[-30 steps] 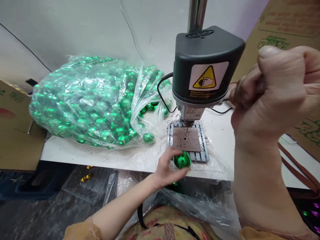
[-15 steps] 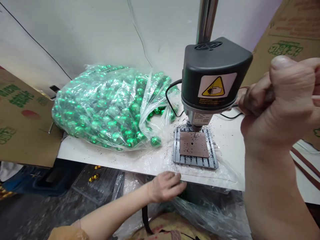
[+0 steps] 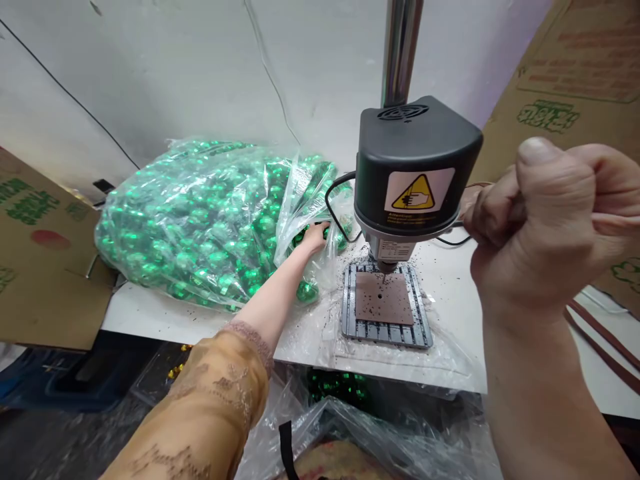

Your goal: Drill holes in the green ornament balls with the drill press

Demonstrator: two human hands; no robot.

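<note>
My left hand [image 3: 315, 237] reaches into the mouth of a clear plastic bag [image 3: 200, 220] full of shiny green faceted balls. Its fingertips are among the balls, partly hidden, so I cannot tell whether they grip any. One green ball [image 3: 307, 291] lies at the bag's opening. My right hand [image 3: 545, 213] is closed in a fist on the side lever of a black bench drill press [image 3: 417, 167]; the fist covers most of the lever. Below the drill's chuck, a brown square plate [image 3: 385, 300] with a small dark hole lies on the slotted metal base [image 3: 423, 333].
Dark shavings are scattered around the base. Cardboard boxes stand at left [image 3: 45, 267] and right [image 3: 560, 87]. Below the white table's [image 3: 440, 370] front edge, green balls [image 3: 340, 387] sit in clear plastic. A black cable [image 3: 327, 197] loops beside the drill.
My left hand has moved from the table's front edge up and forward into the bag's mouth. My right hand stays closed on the lever, and the view has shifted slightly.
</note>
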